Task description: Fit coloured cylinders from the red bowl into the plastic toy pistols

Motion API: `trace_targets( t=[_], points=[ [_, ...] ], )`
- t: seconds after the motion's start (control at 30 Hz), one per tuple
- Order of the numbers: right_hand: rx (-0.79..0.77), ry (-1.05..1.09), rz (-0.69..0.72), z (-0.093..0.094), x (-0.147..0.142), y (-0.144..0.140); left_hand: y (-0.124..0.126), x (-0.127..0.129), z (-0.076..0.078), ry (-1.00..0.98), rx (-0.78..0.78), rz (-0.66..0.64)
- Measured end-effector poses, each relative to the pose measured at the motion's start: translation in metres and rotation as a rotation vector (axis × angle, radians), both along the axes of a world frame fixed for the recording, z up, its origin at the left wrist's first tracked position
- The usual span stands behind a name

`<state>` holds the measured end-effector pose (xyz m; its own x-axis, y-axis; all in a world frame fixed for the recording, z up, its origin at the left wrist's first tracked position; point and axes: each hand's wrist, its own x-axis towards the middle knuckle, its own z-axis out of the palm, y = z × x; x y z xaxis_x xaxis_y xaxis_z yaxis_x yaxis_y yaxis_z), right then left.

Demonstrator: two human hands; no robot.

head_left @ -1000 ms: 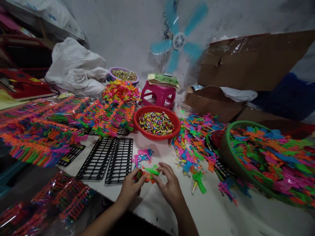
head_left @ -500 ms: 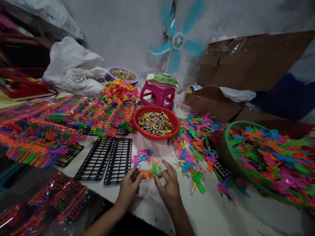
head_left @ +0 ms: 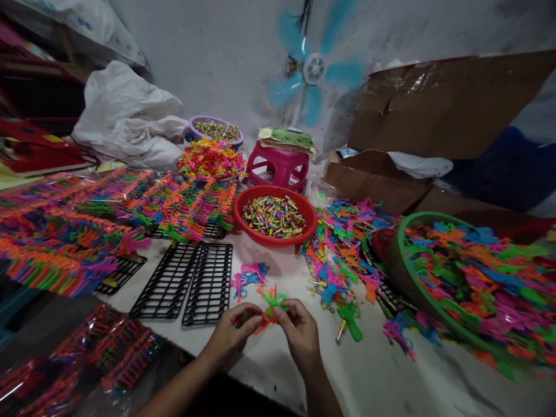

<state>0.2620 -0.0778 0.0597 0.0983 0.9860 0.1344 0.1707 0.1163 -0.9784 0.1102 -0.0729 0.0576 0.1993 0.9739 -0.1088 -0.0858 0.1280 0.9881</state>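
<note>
Neon plastic is everywhere on this white table (head_left: pixel 391 382), and the person's two hands meet over it at the near edge. The left hand (head_left: pixel 229 339) has its fingers curled shut around a small bunch of toy pieces (head_left: pixel 248 317), dark green and orange as far as I can make out. The right hand (head_left: pixel 300 335) pinches a green toy piece (head_left: pixel 274 300) between thumb and fingertips, holding it up against an orange piece (head_left: pixel 264 321) that sits between the two hands. Both hands are closed on their pieces, just touching each other's work above the tabletop.

Just beyond the hands lies a little cluster of pink and blue toy guns (head_left: pixel 248 275). To their left, two black plastic grids (head_left: pixel 191 284) lie flat side by side, and further left more grids carry rows of coloured toys (head_left: pixel 65 249) standing on them. A red bowl (head_left: pixel 241 200) of small coloured tubes sits toward the middle of the table, with a pink stool (head_left: pixel 278 165) and a purple bowl (head_left: pixel 193 123) behind it near the far edge. To the right of the red bowl a loose heap of toy guns (head_left: pixel 347 243) spreads across the table, one green gun (head_left: pixel 350 319) lying apart, near the right hand. At the right edge a green basket (head_left: pixel 402 275) tilts, heaped with more pieces. Cardboard boxes (head_left: pixel 434 110) lean at the far right, and a blue fan (head_left: pixel 315 69) spins against the wall.
</note>
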Motion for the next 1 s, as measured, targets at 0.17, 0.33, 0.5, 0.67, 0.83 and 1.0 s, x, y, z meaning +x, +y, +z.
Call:
trace_targets(
  t=[0.17,0.33,0.5,0.67,0.83,1.0],
  points=[
    [0.122,-0.099,0.091,0.021,-0.001,-0.011,0.012,-0.014,0.019,0.158,0.124,-0.063],
    [0.200,-0.099,0.053,0.026,-0.004,-0.017,0.008,-0.014,0.031,0.153,0.193,-0.034],
    [0.240,-0.039,0.019,0.024,-0.003,-0.022,-0.001,-0.017,0.033,0.212,0.307,-0.073],
    [0.214,0.002,0.006,0.023,-0.002,-0.023,-0.004,-0.021,0.037,0.273,0.374,-0.118],
    [0.205,-0.002,0.037,0.020,-0.005,-0.021,-0.004,-0.014,0.035,0.237,0.302,0.055],
    [0.217,0.048,-0.053,0.014,-0.010,-0.023,-0.011,-0.002,0.029,0.112,0.089,0.156]
  ],
)
